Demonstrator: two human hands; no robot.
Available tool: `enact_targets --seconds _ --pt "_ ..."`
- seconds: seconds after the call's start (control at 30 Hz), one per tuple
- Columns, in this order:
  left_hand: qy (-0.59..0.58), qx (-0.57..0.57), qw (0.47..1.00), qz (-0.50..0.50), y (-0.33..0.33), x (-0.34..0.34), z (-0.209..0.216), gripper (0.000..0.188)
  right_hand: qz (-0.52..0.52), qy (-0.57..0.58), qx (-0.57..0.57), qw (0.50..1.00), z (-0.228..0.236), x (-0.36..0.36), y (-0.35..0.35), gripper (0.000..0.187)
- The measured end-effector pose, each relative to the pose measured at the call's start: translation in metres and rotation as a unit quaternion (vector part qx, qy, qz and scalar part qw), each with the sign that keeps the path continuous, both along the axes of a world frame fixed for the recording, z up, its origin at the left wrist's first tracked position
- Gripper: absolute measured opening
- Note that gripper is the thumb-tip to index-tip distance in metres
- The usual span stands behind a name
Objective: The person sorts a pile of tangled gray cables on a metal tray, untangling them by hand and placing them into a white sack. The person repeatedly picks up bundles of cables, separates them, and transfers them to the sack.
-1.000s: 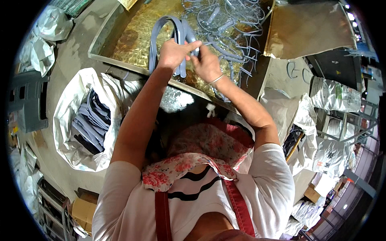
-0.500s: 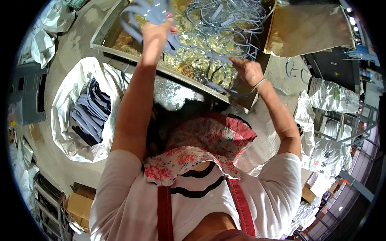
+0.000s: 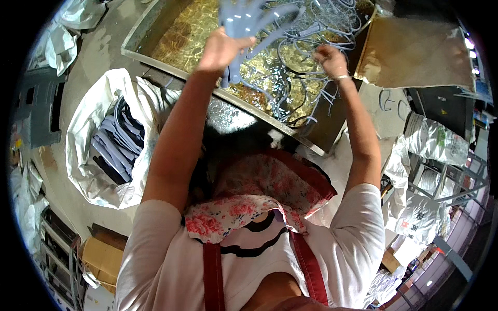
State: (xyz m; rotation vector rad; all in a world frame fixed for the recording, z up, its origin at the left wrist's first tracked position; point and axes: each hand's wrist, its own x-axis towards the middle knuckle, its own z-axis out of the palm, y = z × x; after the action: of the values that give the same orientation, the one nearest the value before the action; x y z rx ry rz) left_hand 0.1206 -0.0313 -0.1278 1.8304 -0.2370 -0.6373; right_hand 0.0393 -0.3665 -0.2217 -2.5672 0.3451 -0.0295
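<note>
My left hand (image 3: pixel 223 49) is closed around a bundle of blue-grey flexible strips (image 3: pixel 243 23), looped and blurred by motion, above a metal tub of water (image 3: pixel 155 65). Some strip ends hang down past my fingers. Over the tub's right part, my right hand (image 3: pixel 331 61) has its fingers curled together beside a tangle of thin grey loops (image 3: pixel 337 20). Whatever may lie between those fingertips is too small and blurred to make out. More loops and strip ends (image 3: pixel 301 120) lie in the water near the front right corner.
Left of the tub stands an open white sack (image 3: pixel 78 150) with folded blue-grey strips (image 3: pixel 116 142) inside. A brownish sheet-metal panel (image 3: pixel 415 52) adjoins the tub's right side. White bags (image 3: pixel 436 137) are stacked at the right, and a cardboard box (image 3: pixel 104 259) sits lower left.
My left hand has swung right with the bundle, over the tub's middle. My right hand has moved farther out, away from the near rim, and the strip at its fingertips no longer shows clearly.
</note>
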Motion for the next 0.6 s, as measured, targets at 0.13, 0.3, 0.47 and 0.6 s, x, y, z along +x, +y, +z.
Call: enact_targets --seconds 0.13,0.3,0.47,0.6 --pt "0.162 -0.215 0.948 0.168 0.017 0.012 -0.024 0.024 0.138 0.074 -0.436 0.886 -0.114 -0.034 0.005 0.041" --pt "0.104 -0.195 0.966 0.132 0.018 0.017 -0.041 0.020 0.163 0.092 -0.290 0.938 -0.124 -0.030 0.008 0.023" --pt "0.137 0.017 0.983 0.121 -0.011 0.000 -0.026 0.020 0.034 -0.036 -0.082 0.995 -0.037 0.011 0.065 0.027" --pt "0.241 -0.143 0.943 0.178 -0.043 -0.023 -0.038 0.023 -0.045 -0.078 0.105 0.990 0.014 0.021 0.127 0.029"
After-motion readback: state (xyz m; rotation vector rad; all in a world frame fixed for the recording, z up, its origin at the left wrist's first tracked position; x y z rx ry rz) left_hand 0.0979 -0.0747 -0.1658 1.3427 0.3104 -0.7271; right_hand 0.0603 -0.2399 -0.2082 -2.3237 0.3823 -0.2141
